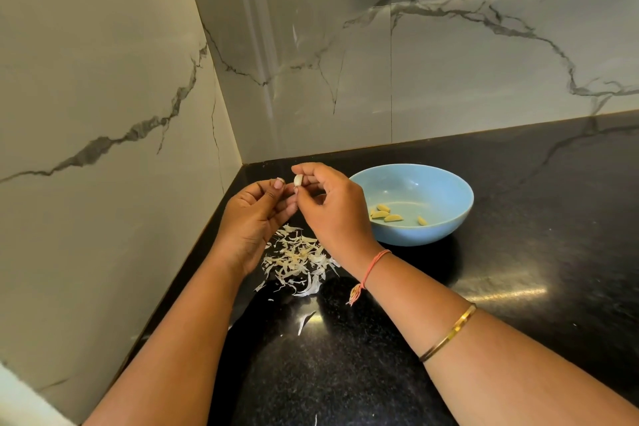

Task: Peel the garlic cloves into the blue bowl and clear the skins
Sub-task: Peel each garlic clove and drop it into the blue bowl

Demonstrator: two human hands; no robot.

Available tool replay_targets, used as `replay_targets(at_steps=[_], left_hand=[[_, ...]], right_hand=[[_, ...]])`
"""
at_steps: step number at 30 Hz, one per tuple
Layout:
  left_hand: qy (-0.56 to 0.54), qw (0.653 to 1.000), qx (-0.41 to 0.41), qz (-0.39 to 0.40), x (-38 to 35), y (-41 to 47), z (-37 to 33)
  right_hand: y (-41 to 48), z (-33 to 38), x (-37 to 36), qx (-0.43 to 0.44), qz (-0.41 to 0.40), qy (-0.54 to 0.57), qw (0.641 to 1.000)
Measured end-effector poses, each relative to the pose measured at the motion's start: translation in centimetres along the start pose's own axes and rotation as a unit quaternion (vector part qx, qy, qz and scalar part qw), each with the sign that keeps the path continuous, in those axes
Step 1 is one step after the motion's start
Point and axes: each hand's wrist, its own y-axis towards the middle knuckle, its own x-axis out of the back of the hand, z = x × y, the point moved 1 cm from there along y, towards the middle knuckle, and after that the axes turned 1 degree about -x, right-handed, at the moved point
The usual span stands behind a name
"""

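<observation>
Garlic clove (298,180), pale, held in the air over the back corner of the table (518,270), between the two hands. Reading from the left: a marble wall (103,97) closes the corner.

Left hand (256,214) is turned palm up with fingers curled, thumb and forefinger raised to the clove's left side. They probably pinch a flap of skin, though the tips are too small to tell for certain.

Below and between the wrists, a heap of skins (297,259) lies on the table directly under the working point, so peelings fall in one place and can be gathered in a single sweep. One stray skin (306,322) lies nearer the viewer.

Right hand (332,207) pinches the clove between thumb and fingertips, steadying it against the other hand's pull.

Just right of this hand stands the bowl (432,235), blue, close enough for a short drop. A few peeled cloves (387,216) lie in it.

Judged stage: peeling under way, skins not yet cleared.
</observation>
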Motion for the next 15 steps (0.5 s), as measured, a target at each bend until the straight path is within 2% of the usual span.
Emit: replay_targets(at_steps=[8,15], left_hand=[[0.138,0.988,-0.064,0.004,0.19,-0.32,-0.44],[0.173,0.980,-0.100,-0.014,-0.06,-0.40,-0.57]], right_hand=[[0.07,-0.09,0.10,-0.021,0.023,0.005,1.000],[0.07,-0.32,-0.09,0.026,0.015,-0.031,0.999]])
